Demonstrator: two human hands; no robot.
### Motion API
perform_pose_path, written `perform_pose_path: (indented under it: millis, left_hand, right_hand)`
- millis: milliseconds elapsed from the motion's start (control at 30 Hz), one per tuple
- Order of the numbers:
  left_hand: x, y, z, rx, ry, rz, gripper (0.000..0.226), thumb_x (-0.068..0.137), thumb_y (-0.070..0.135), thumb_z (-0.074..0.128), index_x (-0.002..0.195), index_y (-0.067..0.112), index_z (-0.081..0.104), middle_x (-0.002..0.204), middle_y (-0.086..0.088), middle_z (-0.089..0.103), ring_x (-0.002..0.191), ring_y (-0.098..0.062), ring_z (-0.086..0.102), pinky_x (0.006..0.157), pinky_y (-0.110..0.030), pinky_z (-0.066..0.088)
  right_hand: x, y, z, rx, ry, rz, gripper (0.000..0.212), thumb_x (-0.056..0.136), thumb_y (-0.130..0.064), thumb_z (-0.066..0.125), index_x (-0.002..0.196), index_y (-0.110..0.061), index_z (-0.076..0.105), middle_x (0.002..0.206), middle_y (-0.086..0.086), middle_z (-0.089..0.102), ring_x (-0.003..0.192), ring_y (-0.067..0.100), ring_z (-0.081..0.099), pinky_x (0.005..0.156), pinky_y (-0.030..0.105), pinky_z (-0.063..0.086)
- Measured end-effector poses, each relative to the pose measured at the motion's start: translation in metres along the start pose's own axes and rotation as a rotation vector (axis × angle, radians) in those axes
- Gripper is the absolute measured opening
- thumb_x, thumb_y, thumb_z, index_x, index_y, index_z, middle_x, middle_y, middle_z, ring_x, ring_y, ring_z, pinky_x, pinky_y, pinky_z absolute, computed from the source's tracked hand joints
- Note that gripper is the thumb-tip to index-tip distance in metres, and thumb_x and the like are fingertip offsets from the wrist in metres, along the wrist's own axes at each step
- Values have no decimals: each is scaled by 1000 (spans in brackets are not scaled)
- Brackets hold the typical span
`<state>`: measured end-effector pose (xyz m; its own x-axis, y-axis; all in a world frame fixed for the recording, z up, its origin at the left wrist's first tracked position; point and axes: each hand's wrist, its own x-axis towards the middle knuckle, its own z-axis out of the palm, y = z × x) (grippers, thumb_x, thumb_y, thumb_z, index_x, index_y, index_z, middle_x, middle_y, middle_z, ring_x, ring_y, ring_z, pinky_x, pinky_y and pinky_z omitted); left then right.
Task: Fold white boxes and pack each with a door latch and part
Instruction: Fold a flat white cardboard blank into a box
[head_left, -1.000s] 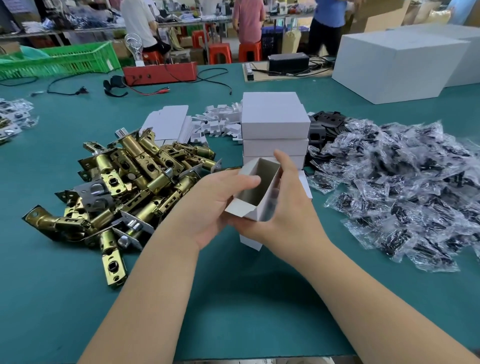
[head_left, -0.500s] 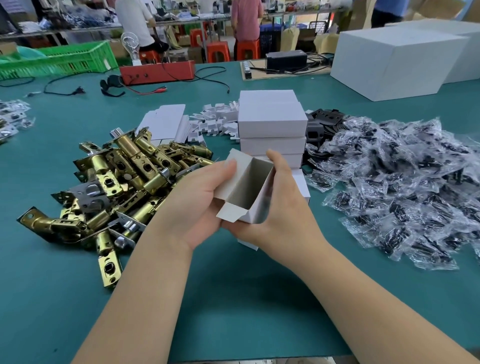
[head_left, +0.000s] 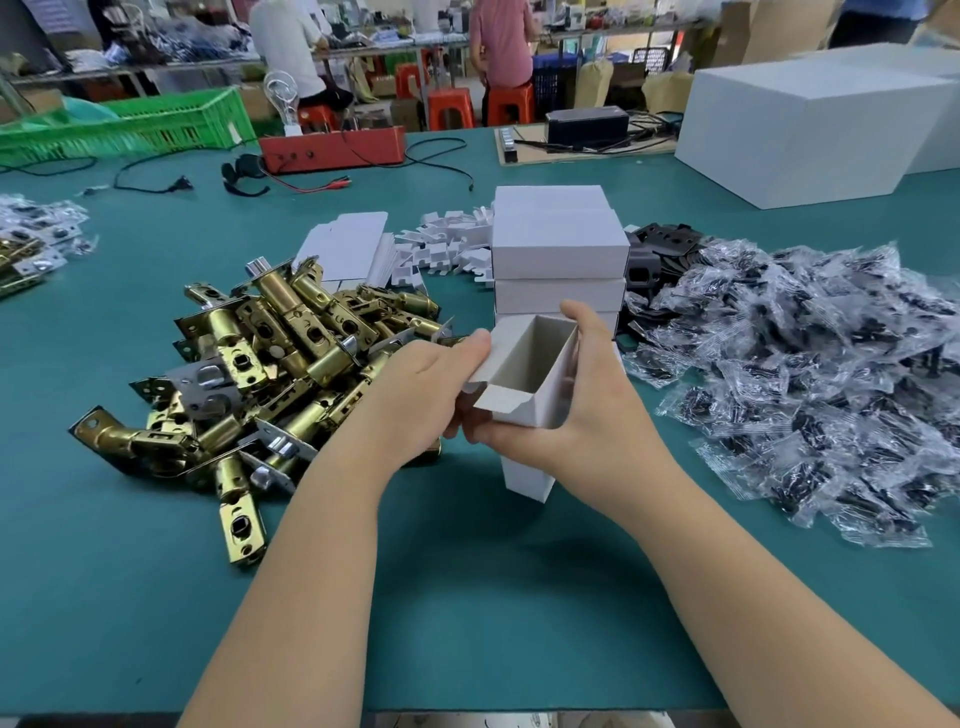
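Both my hands hold a small white box (head_left: 524, 364) upright above the green table, its open top facing me and empty inside. My left hand (head_left: 415, 400) pinches its left flap and side. My right hand (head_left: 582, 410) wraps around its right wall, thumb over the far rim. A pile of brass door latches (head_left: 260, 374) lies to the left. Bagged black parts (head_left: 810, 374) are heaped on the right. A stack of closed white boxes (head_left: 558, 249) stands just behind the held box.
Flat unfolded box blanks (head_left: 348, 247) and white card inserts (head_left: 447, 244) lie behind the latches. A large white carton (head_left: 810, 124), a red device (head_left: 332, 148) with cables and a green crate (head_left: 145, 124) stand at the back. People sit and stand at benches beyond.
The box has tilted a little more upright in my hands, and my left thumb has moved along the left flap. The piles have not moved.
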<state>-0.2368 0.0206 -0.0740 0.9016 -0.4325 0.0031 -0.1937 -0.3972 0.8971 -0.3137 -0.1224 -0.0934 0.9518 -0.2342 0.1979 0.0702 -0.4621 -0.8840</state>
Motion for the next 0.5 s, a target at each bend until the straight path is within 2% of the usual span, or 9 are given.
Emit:
perform_pose_path:
  millis: [100, 167, 233, 333, 433, 500]
  left_hand:
    - [3, -1, 0, -114, -12, 2, 55, 82, 57, 44, 54, 15, 65, 52, -1, 61, 50, -15, 53, 49, -23, 42]
    - [6, -2, 2, -102, 45, 6, 59, 88, 60, 38, 55, 21, 68, 52, 1, 64, 46, -10, 53, 48, -23, 43]
    - [10, -4, 4, -163, 142, 30, 57, 96, 51, 38, 57, 28, 72, 54, 3, 65, 44, -7, 51, 42, -22, 42]
    - [12, -9, 9, -144, 263, 120, 30, 87, 37, 52, 65, 30, 70, 55, 7, 62, 44, -6, 49, 38, -23, 39]
    - [10, -13, 13, -48, 312, 238, 15, 84, 31, 53, 77, 37, 66, 60, 15, 63, 50, 0, 52, 48, -20, 45]
    - [11, -14, 14, 58, 362, 284, 16, 86, 24, 56, 83, 37, 64, 64, 18, 63, 57, 4, 54, 56, -10, 42]
  right_hand:
    - [1, 0, -1, 40, -4, 8, 124, 48, -57, 83, 147, -36, 12, 123, -28, 40, 118, 5, 48, 103, 27, 41]
    - [2, 2, -4, 86, 19, 16, 122, 52, -54, 85, 148, -37, 11, 120, -36, 36, 120, 5, 47, 104, 30, 41]
    - [3, 4, -7, 143, 51, 29, 119, 56, -48, 86, 148, -38, 12, 128, -27, 40, 125, 9, 45, 106, 37, 41]
    - [4, 6, -9, 186, 88, 34, 120, 55, -50, 85, 148, -37, 11, 140, -14, 40, 127, 12, 45, 106, 40, 41]
    - [5, 5, -8, 203, 116, 13, 125, 52, -56, 83, 150, -36, 8, 140, -15, 41, 127, 10, 46, 104, 35, 43]
    - [5, 5, -8, 207, 124, -6, 127, 48, -63, 79, 149, -38, 7, 143, -13, 40, 128, 10, 45, 104, 36, 44]
